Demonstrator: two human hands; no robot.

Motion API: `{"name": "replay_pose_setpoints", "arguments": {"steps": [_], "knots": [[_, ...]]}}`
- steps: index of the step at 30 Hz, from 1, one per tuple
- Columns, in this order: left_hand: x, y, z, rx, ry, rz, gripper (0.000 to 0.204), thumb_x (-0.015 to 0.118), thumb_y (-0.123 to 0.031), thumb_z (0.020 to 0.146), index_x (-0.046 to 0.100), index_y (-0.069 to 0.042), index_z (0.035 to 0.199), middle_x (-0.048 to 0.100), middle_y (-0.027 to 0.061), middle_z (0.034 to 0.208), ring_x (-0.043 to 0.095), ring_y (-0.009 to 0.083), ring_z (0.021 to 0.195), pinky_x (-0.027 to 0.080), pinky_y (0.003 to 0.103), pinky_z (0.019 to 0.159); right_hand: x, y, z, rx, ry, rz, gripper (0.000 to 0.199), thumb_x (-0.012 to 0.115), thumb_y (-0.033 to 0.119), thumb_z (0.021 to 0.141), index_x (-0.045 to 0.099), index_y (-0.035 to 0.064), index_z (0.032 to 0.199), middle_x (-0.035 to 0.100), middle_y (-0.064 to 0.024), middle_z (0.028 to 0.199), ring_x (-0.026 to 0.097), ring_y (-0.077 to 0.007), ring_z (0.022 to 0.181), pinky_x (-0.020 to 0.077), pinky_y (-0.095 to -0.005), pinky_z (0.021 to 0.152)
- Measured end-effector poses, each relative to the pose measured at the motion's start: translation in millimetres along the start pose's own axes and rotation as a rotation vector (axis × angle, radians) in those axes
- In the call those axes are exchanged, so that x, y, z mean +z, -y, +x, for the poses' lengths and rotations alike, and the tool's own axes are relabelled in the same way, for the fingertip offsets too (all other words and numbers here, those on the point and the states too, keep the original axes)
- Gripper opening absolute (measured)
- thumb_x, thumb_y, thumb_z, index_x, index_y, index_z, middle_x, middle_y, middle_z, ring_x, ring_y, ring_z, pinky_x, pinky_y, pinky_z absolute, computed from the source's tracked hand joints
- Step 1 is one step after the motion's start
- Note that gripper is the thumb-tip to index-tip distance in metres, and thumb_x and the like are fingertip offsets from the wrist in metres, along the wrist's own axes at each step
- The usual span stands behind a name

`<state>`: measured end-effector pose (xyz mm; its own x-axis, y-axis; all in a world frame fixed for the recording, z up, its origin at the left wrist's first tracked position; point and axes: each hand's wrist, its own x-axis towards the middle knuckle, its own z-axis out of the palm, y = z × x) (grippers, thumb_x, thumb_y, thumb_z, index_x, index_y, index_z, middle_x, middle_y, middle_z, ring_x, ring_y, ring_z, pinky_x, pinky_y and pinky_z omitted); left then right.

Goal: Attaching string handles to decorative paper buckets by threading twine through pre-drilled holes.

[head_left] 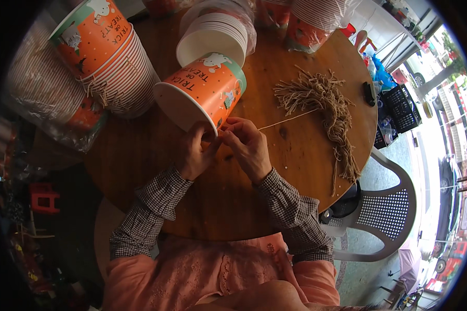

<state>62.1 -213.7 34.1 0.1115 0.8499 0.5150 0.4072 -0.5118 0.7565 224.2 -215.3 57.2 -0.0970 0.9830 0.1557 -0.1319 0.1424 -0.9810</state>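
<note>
An orange paper bucket (pixel 213 85) with a green band and printed cartoon figures lies tilted on its side, its white-rimmed mouth facing my body. My left hand (pixel 196 154) grips its near rim, some fingers reaching inside the mouth. Right beside it, my right hand (pixel 247 148) is closed, thumb and forefinger pinched on a thin piece of twine at the bucket's wall. The fingertips of both hands nearly meet, and the twine's end is hidden between them. From my right hand a strand of twine (pixel 290 120) runs right toward a tan twine bundle (pixel 329 106) lying on the table.
On the round wooden table (pixel 296 171), nested orange buckets (pixel 122 67) rise at the left, some with twine on them. White-mouthed buckets (pixel 213 44) in plastic wrap stand behind, more wrapped stacks (pixel 311 28) farther right. A grey plastic chair (pixel 381 212) is at the right.
</note>
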Motion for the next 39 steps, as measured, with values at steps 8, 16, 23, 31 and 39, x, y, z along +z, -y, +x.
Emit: {"name": "replay_pose_setpoints", "arguments": {"steps": [8, 16, 23, 31, 39], "knots": [[-4.8, -26.4, 7.0, 0.082, 0.073, 0.135, 0.022, 0.066, -0.01, 0.086, 0.056, 0.001, 0.102, 0.062, 0.0133, 0.089, 0.064, 0.0235, 0.08, 0.053, 0.032, 0.071, -2.5, 9.8, -1.8, -0.005, 0.0, -0.132, 0.015, 0.066, 0.011, 0.084, 0.062, -0.0021, 0.088, 0.058, -0.0153, 0.113, 0.062, -0.0214, 0.096, 0.0549, -0.0329, 0.078], [2.1, -24.4, 8.2, -0.003, 0.0, -0.171, 0.014, 0.059, -0.003, 0.089, 0.06, 0.002, 0.102, 0.063, 0.0117, 0.089, 0.064, 0.0207, 0.079, 0.052, 0.029, 0.069, -7.5, 1.9, 1.6, -0.037, -0.015, -0.111, 0.016, 0.066, 0.011, 0.085, 0.063, -0.0028, 0.091, 0.059, -0.0126, 0.112, 0.064, -0.0199, 0.093, 0.0542, -0.0295, 0.077], [5.3, -20.0, 12.7, -0.024, -0.011, -0.127, 0.013, 0.059, -0.001, 0.087, 0.062, 0.0, 0.1, 0.064, 0.011, 0.088, 0.065, 0.019, 0.081, 0.052, 0.029, 0.071, -9.0, 8.5, 3.1, 0.061, 0.001, -0.035, 0.017, 0.066, 0.01, 0.085, 0.062, -0.0036, 0.094, 0.059, -0.0123, 0.114, 0.064, -0.0198, 0.097, 0.0539, -0.0316, 0.08], [7.4, -29.9, 18.3, -0.085, -0.021, -0.196, 0.01, 0.06, -0.001, 0.085, 0.059, 0.0, 0.095, 0.064, 0.0132, 0.091, 0.065, 0.0206, 0.084, 0.052, 0.031, 0.072, -13.8, 14.2, 4.8, -0.043, 0.008, -0.127, 0.026, 0.066, 0.01, 0.085, 0.058, -0.0021, 0.106, 0.062, -0.0105, 0.112, 0.065, -0.0192, 0.097, 0.0537, -0.0316, 0.08], [9.8, -50.0, 25.1, 0.33, 0.15, -0.098, 0.011, 0.058, 0.0, 0.083, 0.055, -0.001, 0.094, 0.062, 0.0156, 0.112, 0.064, 0.0293, 0.088, 0.052, 0.035, 0.074, -33.6, -1.9, 16.8, -0.089, -0.015, -0.446, 0.025, 0.068, 0.01, 0.082, 0.062, 0.0003, 0.103, 0.066, -0.01, 0.097, 0.066, -0.0165, 0.088, 0.053, -0.0297, 0.071]]}}
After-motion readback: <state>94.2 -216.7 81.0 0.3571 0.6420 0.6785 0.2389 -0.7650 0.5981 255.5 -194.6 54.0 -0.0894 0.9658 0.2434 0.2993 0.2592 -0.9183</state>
